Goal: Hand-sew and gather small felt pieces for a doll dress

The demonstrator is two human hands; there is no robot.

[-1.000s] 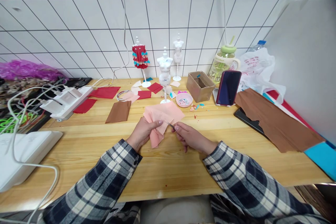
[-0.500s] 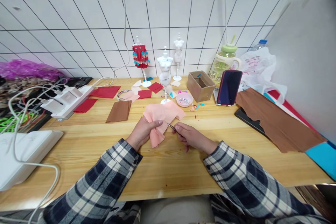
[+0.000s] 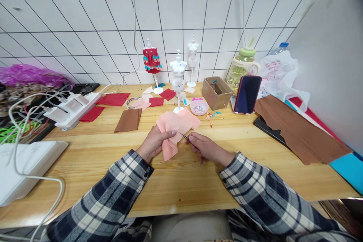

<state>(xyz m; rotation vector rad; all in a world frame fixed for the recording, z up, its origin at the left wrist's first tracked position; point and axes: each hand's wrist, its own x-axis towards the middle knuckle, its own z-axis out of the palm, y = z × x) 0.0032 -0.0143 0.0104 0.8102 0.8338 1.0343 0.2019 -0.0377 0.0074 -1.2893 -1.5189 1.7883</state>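
A crumpled piece of pink cloth (image 3: pixel 181 120) hangs over the table in front of the middle mannequin stand. My left hand (image 3: pixel 151 144) pinches its left side, thumb on top. In my right hand (image 3: pixel 207 146) is a small pair of metal scissors (image 3: pixel 185 137), their thin blades pointing left at the cloth's edge near my left thumb. My fingers cover the scissors' handles. Behind the cloth stands a small white mannequin (image 3: pixel 178 73); another bare one (image 3: pixel 192 58) is farther back. A third wears a red ruffled dress (image 3: pixel 151 61) with blue and pink bows.
A pink dish (image 3: pixel 199 107) of shiny bits and a cardboard box (image 3: pixel 217 93) stand right of the mannequins. A phone (image 3: pixel 247 94) leans near a green-lidded jug (image 3: pixel 242 66). Brown cloth (image 3: pixel 300 132) lies at right, folded brown cloth (image 3: pixel 128 121) and a power strip (image 3: pixel 76 111) at left.
The pink cloth has shifted slightly, and its lower flap now hangs smoother and less folded. Both hands stay nearly in place, and the scissors' tips remain at the cloth.
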